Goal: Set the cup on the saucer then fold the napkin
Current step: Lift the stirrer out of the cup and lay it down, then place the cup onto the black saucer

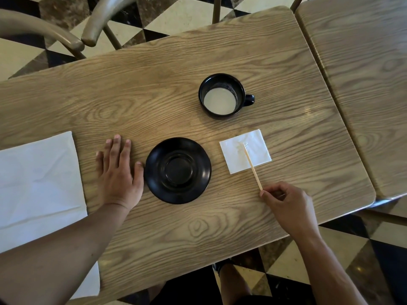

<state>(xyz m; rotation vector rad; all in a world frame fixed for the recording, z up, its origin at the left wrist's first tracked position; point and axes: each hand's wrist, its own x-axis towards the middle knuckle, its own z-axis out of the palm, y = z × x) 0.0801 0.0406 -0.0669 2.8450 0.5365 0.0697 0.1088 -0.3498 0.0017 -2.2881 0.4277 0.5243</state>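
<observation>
left hand (119, 172) flat, open, on wood table (198, 227) just left of empty black round saucer (178, 170). right hand (288, 204) pinches thin wooden stir stick (252, 166), far tip on small white napkin (245, 150). black mug w/ milky drink (222, 96) far of saucer, apart.

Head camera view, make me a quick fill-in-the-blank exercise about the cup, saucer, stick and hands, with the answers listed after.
1. The black cup stands on the table, not yet on the ____.
2. The right hand pinches a thin wooden ____.
3. The stick's far end rests on the small ____ napkin.
4. The left hand lies ____ on the table beside the black dish.

Answers: saucer; stick; white; flat
</observation>
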